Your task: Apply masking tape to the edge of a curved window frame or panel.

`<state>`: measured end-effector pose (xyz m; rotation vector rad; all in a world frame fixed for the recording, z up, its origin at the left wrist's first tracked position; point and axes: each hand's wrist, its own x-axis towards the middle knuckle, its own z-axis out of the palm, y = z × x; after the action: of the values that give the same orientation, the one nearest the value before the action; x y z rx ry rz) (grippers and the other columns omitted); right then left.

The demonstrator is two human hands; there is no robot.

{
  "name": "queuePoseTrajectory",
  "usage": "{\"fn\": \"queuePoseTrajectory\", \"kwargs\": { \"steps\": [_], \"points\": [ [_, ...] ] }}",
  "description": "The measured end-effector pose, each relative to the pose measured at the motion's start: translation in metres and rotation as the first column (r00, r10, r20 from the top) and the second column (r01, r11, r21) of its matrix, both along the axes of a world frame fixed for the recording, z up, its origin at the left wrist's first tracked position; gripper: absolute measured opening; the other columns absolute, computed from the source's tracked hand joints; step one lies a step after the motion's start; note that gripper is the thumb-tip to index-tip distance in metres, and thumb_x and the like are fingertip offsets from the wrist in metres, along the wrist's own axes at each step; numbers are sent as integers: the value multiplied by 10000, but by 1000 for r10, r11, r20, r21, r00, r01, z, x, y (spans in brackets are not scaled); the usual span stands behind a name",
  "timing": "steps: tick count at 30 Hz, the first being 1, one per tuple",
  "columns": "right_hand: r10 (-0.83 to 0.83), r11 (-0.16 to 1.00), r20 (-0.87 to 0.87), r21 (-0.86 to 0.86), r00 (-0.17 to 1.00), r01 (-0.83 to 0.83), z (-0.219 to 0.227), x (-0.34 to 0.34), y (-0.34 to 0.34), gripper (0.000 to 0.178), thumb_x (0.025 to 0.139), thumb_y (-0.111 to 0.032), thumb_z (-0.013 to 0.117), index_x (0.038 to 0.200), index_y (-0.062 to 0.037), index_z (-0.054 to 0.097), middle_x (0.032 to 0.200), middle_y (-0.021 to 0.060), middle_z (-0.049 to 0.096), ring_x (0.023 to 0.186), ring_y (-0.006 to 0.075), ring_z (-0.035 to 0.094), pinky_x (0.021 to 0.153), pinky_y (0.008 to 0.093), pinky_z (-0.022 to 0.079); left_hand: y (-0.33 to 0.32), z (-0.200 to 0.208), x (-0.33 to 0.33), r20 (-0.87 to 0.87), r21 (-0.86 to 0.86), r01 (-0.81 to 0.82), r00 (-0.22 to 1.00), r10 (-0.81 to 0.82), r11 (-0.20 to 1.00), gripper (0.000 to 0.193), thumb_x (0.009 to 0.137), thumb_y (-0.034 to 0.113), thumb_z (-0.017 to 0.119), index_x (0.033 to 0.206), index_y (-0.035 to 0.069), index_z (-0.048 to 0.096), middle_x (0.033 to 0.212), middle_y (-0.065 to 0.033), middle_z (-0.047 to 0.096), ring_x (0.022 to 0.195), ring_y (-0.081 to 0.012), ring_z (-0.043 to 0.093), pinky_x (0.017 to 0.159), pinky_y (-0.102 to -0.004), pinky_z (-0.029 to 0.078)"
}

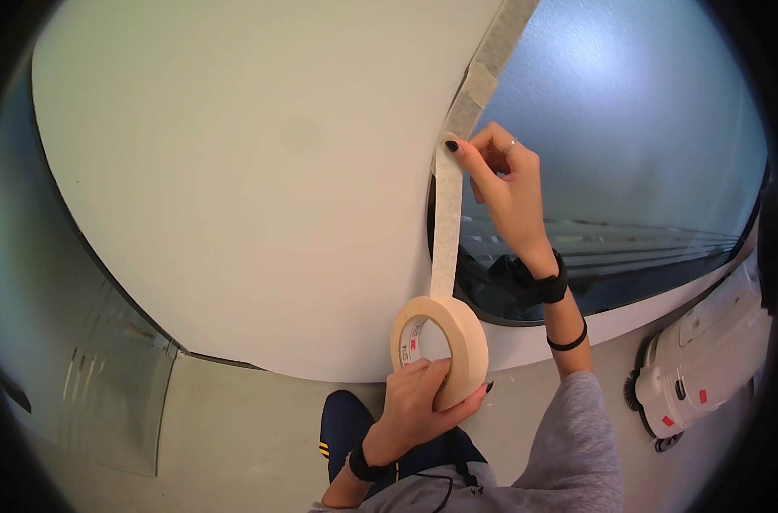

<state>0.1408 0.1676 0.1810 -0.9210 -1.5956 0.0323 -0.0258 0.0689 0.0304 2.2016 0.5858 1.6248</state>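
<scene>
My left hand (413,406) grips a roll of cream masking tape (468,342), its fingers through the core and the thumb on the outer side. From the roll a strip of masking tape (446,227) runs up to my right hand (513,184). The right thumb presses on the strip, with the other fingers curled in beside it. Beyond the thumb, more tape (492,60) lies along the border between a large white surface (235,188) and a dark, glossy bluish panel (628,128). One overlapping piece crosses that tape.
A white wheeled machine with a dark brush (697,359) stands on the floor at the right. At the left is a clear glass-like panel (120,385) beside the white surface's dark edge. Pale floor (226,427) shows near my legs.
</scene>
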Motion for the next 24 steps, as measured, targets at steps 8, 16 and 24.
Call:
{"fn": "queuePoseTrajectory", "kwargs": {
  "steps": [8, 16, 24],
  "points": [
    [266, 935, -109, -211, 958, -283, -9, 12, 13, 281, 873, -240, 693, 736, -37, 554, 547, -37, 495, 446, 35, 441, 420, 190, 324, 3, 1, 3, 32, -54, 29, 999, -27, 998, 343, 675, 191, 815, 864, 14, 590, 678, -105, 621, 549, -257, 590, 505, -333, 483],
    [166, 960, -12, -227, 986, -164, 18, 12, 21, 410, 834, -329, 728, 637, -19, 547, 526, 0, 515, 423, 57, 469, 405, 209, 363, 13, 9, 3, 93, -83, 102, 991, -94, 991, 313, 687, 108, 776, 793, 12, 498, 647, -93, 581, 502, -168, 565, 474, -262, 426],
    [145, 972, -139, -163, 980, -167, 15, -1, 19, 462, 851, -374, 702, 614, -12, 542, 485, 1, 475, 396, 63, 443, 375, 208, 333, 14, 7, -2, 92, -175, 129, 989, -115, 976, 303, 708, 148, 787, 867, 5, 573, 713, -133, 635, 589, -271, 635, 555, -332, 515]
  ]
}}
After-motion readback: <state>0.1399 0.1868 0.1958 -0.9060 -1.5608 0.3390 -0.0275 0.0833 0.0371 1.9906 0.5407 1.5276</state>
